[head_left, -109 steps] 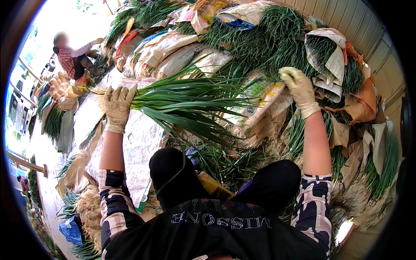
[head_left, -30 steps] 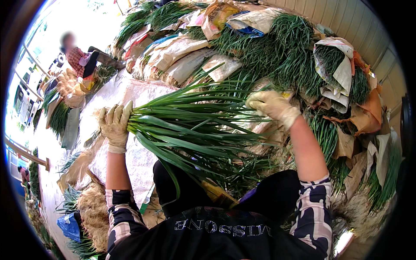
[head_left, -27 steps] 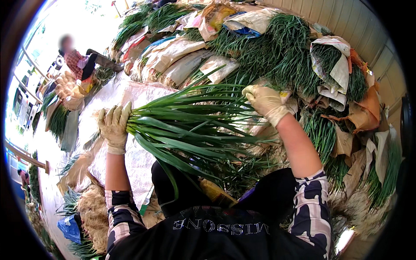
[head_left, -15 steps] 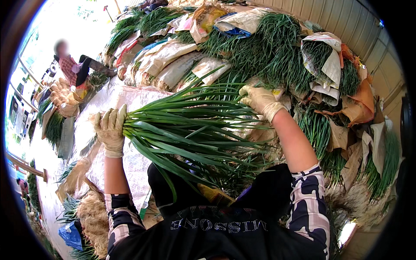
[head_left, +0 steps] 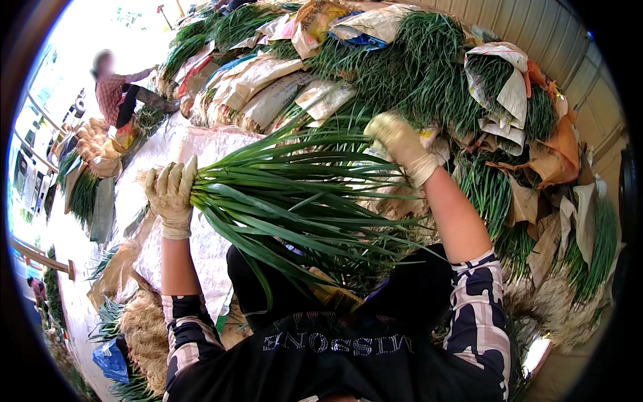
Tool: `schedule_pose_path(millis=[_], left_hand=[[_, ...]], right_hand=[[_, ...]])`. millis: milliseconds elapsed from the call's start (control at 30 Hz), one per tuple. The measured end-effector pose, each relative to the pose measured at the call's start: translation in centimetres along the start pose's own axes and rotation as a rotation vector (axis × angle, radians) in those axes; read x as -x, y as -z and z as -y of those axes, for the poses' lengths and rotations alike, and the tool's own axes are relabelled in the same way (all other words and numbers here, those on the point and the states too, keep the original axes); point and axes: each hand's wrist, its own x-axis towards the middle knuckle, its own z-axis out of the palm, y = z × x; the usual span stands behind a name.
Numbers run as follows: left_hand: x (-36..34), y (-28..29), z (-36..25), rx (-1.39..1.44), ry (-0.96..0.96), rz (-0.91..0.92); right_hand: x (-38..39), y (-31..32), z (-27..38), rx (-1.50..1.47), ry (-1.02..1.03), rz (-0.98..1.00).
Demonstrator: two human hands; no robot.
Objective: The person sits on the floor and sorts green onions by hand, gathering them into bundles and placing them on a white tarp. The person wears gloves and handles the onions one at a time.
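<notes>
My left hand [head_left: 171,191], in a pale glove, is closed round the base of a bunch of long green leafy plants [head_left: 281,187], whose pale roots stick out to its left. The leaves fan rightward over my lap. At their upper right tips, my gloved right hand [head_left: 395,142] has its fingers curled and motion-blurred; what is between them is unclear. A whitish woven sheet [head_left: 201,254] lies below my left hand, and loose leaves and sacks lie under the bunch.
Heaped plant bundles [head_left: 422,74] in paper and woven sacks [head_left: 254,84] surround me ahead and right, by a panelled wall [head_left: 522,20]. Fibrous roots [head_left: 144,331] and a blue plastic bag [head_left: 110,358] are at lower left. A co-worker [head_left: 110,97] sits among bundles at upper left.
My right hand has moved left from beside the sacks to the leaf tips, then slightly upward. My left hand keeps its grip. The co-worker's arm has reached out since half a second ago.
</notes>
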Motion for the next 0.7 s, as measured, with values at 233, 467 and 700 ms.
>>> schedule_pose_path(millis=[233, 467, 700], left_hand=[[1.4, -0.2, 1.0, -0.014, 0.024, -0.05], [1.6, -0.2, 1.2, -0.051, 0.058, -0.068], [1.3, -0.2, 1.4, -0.042, 0.051, -0.099]], right_hand=[[-0.6, 5.0, -2.8, -0.434, -0.388, -0.37], [0.1, 3.7, -2.7, 0.253, -0.403, 0.447], [-1.3, -0.5, -0.7, 0.557, -0.434, 0.458]])
